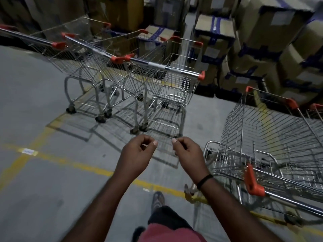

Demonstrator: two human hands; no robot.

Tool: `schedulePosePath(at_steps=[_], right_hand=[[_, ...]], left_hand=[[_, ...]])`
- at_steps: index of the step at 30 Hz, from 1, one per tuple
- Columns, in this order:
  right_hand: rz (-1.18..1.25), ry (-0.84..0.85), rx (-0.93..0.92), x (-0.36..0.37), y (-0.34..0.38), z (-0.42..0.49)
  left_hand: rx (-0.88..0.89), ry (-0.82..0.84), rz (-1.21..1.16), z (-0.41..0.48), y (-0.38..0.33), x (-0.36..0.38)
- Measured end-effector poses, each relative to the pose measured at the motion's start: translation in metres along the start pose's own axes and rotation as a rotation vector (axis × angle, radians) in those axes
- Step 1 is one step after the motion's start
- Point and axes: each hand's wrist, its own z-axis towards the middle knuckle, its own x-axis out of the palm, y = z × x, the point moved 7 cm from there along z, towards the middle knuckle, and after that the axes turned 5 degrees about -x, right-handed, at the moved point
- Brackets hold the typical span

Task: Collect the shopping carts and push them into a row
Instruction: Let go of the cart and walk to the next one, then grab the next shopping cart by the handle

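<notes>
Four shopping carts (167, 84) plainly, perhaps a fifth at the edge — two hands (138, 151) — stacked boxes (215, 30) past counting

A warehouse or store stockroom is indicated. Cardboard boxes (272, 28), bound with blue tape (214, 23) and marked with paper labels (279, 19), are stacked high along the back and right. A bare grey concrete floor (35, 95) is marked out with painted yellow lines (83, 165). Wire shopping carts (167, 81) with orange corner caps are parked side by side before the stacks.
</notes>
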Motion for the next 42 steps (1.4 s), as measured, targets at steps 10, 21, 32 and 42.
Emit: schedulePosePath(at_steps=[10,21,32,42], right_hand=[[0.100,-0.105,0.002,0.027,0.013,0.132],[0.100,-0.136,-0.038,0.028,0.017,0.326],[-1.025,-0.008,-0.164,0.012,-0.026,0.456],[-1.186,-0.032,-0.097,-0.079,-0.066,0.504]], left_hand=[[0.065,0.045,0.035,0.129,-0.032,-0.006],[0.105,0.052,0.077,0.320,-0.095,0.008],[0.202,-0.039,0.471,0.469,-0.114,0.017],[0.355,0.216,1.027,0.557,-0.087,0.091]])
